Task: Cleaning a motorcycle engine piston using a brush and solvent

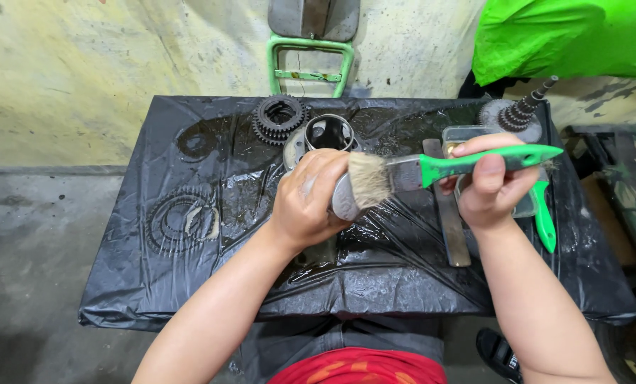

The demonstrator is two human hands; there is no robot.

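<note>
Brush (432, 169) bristles touch metal part (344, 199) (both hands (305, 203) gripping) mid-table.

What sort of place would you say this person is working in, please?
Probably a small mechanical repair workshop: stacked gears and a geared shaft lie on oily black plastic sheeting, and the right hand holds a green-handled brush.

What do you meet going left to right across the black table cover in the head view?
Gear-shaped wet print → stacked black gear → left hand → brush bristles → flat metal bar → right hand
</note>
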